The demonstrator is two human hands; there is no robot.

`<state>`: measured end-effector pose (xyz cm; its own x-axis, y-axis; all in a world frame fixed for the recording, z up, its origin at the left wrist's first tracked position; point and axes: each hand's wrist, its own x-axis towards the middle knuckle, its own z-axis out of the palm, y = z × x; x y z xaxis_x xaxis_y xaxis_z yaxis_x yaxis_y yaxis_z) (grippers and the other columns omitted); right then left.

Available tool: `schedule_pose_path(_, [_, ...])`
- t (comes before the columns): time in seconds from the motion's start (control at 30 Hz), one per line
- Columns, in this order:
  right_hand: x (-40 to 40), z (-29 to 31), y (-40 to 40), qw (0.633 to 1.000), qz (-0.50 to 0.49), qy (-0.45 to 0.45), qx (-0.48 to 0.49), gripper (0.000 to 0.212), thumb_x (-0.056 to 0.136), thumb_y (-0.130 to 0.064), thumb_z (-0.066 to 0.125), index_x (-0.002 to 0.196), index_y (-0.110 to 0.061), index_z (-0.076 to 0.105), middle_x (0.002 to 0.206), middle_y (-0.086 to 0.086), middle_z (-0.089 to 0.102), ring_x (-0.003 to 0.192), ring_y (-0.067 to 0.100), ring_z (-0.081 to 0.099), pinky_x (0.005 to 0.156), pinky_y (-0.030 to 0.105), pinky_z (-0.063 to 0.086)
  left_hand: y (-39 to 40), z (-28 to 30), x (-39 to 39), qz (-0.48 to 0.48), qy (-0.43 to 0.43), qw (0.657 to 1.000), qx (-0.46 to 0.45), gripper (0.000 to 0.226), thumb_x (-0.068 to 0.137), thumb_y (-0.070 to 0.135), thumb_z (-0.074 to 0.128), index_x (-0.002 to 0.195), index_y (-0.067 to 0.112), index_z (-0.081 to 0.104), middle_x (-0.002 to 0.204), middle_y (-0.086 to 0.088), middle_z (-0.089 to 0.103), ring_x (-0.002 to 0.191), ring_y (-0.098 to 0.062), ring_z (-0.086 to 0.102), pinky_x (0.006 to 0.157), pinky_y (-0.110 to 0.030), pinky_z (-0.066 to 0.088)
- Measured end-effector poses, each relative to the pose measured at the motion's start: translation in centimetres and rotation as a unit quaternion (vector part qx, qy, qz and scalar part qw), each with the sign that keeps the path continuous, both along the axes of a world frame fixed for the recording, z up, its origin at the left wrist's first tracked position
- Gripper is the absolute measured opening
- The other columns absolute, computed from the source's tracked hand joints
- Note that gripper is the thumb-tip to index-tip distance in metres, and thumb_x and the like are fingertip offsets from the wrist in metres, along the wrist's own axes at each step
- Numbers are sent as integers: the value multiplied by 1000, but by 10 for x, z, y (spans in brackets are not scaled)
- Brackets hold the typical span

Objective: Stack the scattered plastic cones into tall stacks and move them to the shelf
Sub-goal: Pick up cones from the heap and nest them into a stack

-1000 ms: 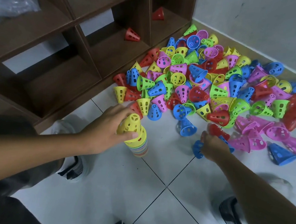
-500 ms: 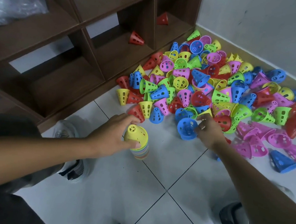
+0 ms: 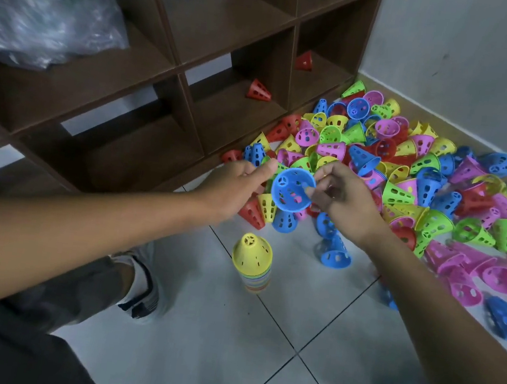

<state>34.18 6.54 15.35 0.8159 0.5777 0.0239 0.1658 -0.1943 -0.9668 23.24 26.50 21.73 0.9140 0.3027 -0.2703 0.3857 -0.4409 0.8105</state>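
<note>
A blue perforated cone (image 3: 291,190) is held in the air between both hands, its open mouth turned toward me. My left hand (image 3: 236,186) pinches its left rim and my right hand (image 3: 338,196) pinches its right rim. Below them a short stack of cones (image 3: 252,262) topped by a yellow one stands upright on the floor tile, with neither hand on it. A big pile of scattered cones (image 3: 408,180) in red, yellow, green, pink and blue covers the floor by the wall. The brown wooden shelf (image 3: 230,18) rises at the left.
Two red cones (image 3: 258,90) (image 3: 305,60) lie in the shelf's lower compartments. A crumpled clear plastic bag (image 3: 41,9) sits on a shelf board at the upper left. My knees and shoes (image 3: 140,283) are on the white tiles below the stack.
My left hand let go of the yellow-topped stack and rose to the blue cone. My right hand lifted that blue cone off the floor toward the middle.
</note>
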Motion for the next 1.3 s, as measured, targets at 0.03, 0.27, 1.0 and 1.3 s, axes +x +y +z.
schedule_pose_path(0.03, [-4,8,5,1000,11,-5,12,15,93,-7,69,99,-13,56,79,17,52,68,20,58,69,34,56,0,4,3,19,8,999,-40,84,84,81,49,112,4,68,105,-15,74,102,-27,71,97,-49,55])
schedule_pose_path(0.27, [-22,37,27,996,82,-32,32,19,90,-5,72,97,-3,54,74,-7,56,63,16,55,64,23,50,7,17,-2,42,64,978,-195,49,98,57,49,124,19,67,108,-8,74,94,-18,70,82,-31,55])
schedule_pose_path(1.0, [4,-159,-76,858,-37,-45,-510,73,90,-42,67,151,-19,33,157,11,29,146,36,18,114,53,34,1,-22,-64,-115,-34,993,2,51,76,14,85,118,27,58,108,8,64,100,-4,65,88,-21,54])
schedule_pose_path(1.3, [3,-172,-94,830,-70,-100,-544,76,82,-14,68,149,-10,33,149,20,35,141,42,23,112,53,35,4,-51,-66,-157,-40,984,75,51,66,4,86,108,21,63,108,7,62,102,-9,61,87,-28,53])
